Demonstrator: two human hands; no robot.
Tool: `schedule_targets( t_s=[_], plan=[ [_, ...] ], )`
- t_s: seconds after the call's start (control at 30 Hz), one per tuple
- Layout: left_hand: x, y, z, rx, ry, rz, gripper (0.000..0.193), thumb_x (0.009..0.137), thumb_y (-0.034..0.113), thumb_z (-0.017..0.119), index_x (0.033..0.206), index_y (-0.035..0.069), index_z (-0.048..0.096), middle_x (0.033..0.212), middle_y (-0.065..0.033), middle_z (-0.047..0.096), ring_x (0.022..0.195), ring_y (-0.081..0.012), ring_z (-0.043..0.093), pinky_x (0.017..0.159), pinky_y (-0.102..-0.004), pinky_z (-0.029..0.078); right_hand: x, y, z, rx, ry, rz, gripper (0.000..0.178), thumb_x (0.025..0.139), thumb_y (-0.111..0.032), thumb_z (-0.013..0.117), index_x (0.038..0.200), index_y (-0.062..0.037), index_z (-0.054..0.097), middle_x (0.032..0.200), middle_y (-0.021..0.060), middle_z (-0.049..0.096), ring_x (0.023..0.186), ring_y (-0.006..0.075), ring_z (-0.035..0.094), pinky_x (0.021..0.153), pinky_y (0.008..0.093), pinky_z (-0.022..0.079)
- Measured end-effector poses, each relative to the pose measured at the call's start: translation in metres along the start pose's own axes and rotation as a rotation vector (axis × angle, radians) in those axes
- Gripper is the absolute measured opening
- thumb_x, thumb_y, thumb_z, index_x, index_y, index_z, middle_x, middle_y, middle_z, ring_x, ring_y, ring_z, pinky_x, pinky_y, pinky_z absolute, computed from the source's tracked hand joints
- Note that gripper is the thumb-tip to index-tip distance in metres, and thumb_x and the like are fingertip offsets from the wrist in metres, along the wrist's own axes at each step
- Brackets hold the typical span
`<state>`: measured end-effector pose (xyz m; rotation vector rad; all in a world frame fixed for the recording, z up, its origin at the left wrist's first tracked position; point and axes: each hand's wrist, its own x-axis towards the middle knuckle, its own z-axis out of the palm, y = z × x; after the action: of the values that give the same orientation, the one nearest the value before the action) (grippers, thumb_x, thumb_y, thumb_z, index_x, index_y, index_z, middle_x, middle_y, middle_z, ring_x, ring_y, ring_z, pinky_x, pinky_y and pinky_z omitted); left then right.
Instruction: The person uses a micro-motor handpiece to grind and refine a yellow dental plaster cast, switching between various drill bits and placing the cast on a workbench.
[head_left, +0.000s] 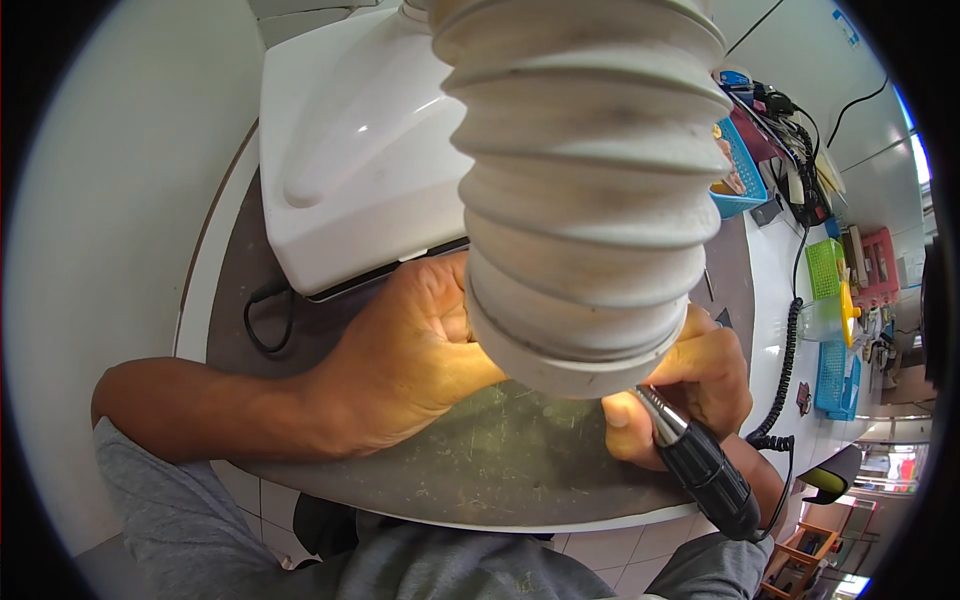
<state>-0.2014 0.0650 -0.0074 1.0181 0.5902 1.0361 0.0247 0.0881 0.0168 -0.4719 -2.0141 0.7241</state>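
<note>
My right hand (705,375) is closed round a black and silver rotary handpiece (705,480), low on the right side of the desk mat. The handpiece tilts, its metal nose pointing up and left, and its tip is hidden. A wide, ribbed white hose (590,170) hangs in front of the work spot and covers most of the space between my hands. My left hand (405,350) reaches in from the left with thumb and fingers bent inward. Its fingertips lie behind the hose, so whatever they hold cannot be made out.
Behind my left hand stands a white moulded machine (350,130). A dark grey mat (520,460) covers the desk. A coiled black cord (785,370) runs along the right. Farther right are a blue basket (738,170), a green basket (825,268) and another blue basket (838,380).
</note>
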Motion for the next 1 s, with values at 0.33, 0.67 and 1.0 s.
schedule_targets(
  t_s=[0.33,0.67,1.0],
  plan=[
    [0.002,-0.013,-0.004,-0.099,0.008,-0.018,0.037,0.093,0.001,0.073,0.127,-0.004,0.058,0.121,-0.0063,0.071,0.111,-0.0088,0.064,0.098,-0.0263,0.052,0.002,0.001,0.000,0.040,-0.007,-0.002,0.032,0.074,0.002,0.084,0.100,0.0011,0.065,0.089,0.0159,0.068,0.093,0.0365,0.075,0.089,0.0515,0.062],
    [0.001,0.003,-0.002,-0.079,-0.008,-0.097,0.037,0.094,0.001,0.072,0.127,-0.004,0.058,0.120,-0.0059,0.071,0.110,-0.0084,0.064,0.097,-0.0260,0.052,0.000,0.005,0.001,0.026,0.027,-0.028,0.032,0.075,0.000,0.085,0.099,0.0027,0.064,0.086,0.0163,0.067,0.089,0.0357,0.076,0.080,0.0460,0.064],
    [-0.001,0.008,0.001,-0.031,0.028,-0.106,0.036,0.095,0.002,0.072,0.127,-0.003,0.058,0.122,-0.0061,0.071,0.111,-0.0091,0.065,0.098,-0.0269,0.052,-0.002,0.003,-0.007,-0.045,-0.132,-0.007,0.032,0.092,-0.014,0.075,0.109,-0.0039,0.049,0.104,0.0159,0.062,0.090,0.0199,0.062,0.083,0.0331,0.049]
  ],
)
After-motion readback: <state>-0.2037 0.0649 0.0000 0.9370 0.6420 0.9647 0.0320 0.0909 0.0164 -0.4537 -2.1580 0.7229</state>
